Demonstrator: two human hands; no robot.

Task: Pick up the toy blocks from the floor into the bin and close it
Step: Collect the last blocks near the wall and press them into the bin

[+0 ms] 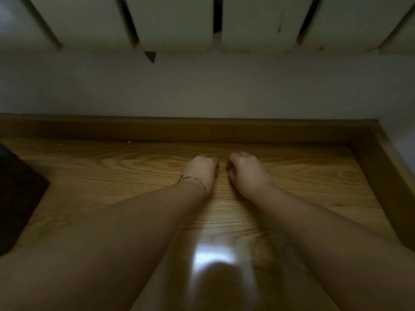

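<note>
Both my arms reach forward over a wooden floor (112,176). My left hand (201,170), with a thin coloured bracelet at the wrist, is curled into a loose fist above the boards. My right hand (246,173) sits close beside it, fingers also curled under. The picture is dim and blurred, and I cannot tell whether either hand holds anything. No toy block and no bin shows in this view.
A wooden skirting board (202,130) runs along a white wall (202,86) ahead and turns down the right side (390,187). A white radiator (179,21) hangs above. A dark object (15,194) lies at the left edge.
</note>
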